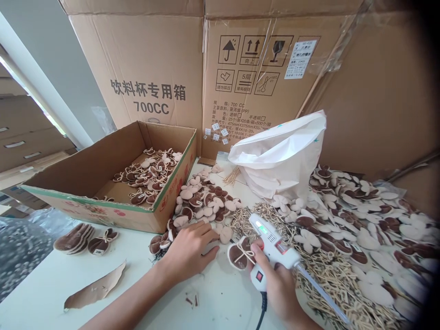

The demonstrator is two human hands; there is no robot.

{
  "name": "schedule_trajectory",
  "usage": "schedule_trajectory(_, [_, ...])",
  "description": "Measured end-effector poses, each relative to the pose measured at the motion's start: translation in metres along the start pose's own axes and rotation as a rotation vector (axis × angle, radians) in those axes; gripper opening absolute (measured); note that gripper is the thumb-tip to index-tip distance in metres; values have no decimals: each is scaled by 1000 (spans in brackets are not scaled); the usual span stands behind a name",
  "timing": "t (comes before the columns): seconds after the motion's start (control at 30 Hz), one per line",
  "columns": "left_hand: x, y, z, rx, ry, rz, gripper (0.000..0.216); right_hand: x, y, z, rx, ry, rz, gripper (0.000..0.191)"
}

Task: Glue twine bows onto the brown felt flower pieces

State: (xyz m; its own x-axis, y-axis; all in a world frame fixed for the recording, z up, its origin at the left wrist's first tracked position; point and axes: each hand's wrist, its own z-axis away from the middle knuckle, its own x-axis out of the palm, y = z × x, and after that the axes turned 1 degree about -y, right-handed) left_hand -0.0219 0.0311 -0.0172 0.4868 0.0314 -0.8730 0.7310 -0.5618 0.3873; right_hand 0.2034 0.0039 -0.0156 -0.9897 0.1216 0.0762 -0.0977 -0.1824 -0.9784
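Note:
My right hand (277, 286) is wrapped round the grip of a white hot glue gun (271, 240) with a green light on top. The same hand pinches a brown and cream fabric piece with a twine bow (239, 254) at the gun's nozzle. My left hand (190, 250) rests on the white table with fingers curled, reaching into a pile of brown and cream fabric pieces (202, 201). Whether it holds one is unclear. A heap of small twine bows (330, 270) lies just right of the gun.
An open cardboard box (85, 183) at the left holds several finished pieces with bows. A white plastic bag (282, 158) stands behind the piles. Large cartons (206, 68) wall off the back. A small stack of pieces (74, 238) and a paper scrap (96, 288) lie at the left.

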Motion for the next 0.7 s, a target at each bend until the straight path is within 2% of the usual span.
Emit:
schedule_trajectory(0.23, [3,0,-1,14,-42,-63,14,2,5,-2,-15,-21,-23,39])
schedule_trajectory(0.37, [4,0,-3,31,-58,-98,21,-2,10,-5,7,-99,-10,40])
schedule_trajectory(0.47, [4,2,-3,-7,-46,-58,25,-3,12,-5,7,-90,10,39])
schedule_trajectory(0.57, [2,7,-3,-111,-2,127,22,-3,11,-5,2,-84,35,39])
schedule_trajectory(0.7, [-7,16,-3,-277,62,551,26,-3,11,-7,-2,-124,45,40])
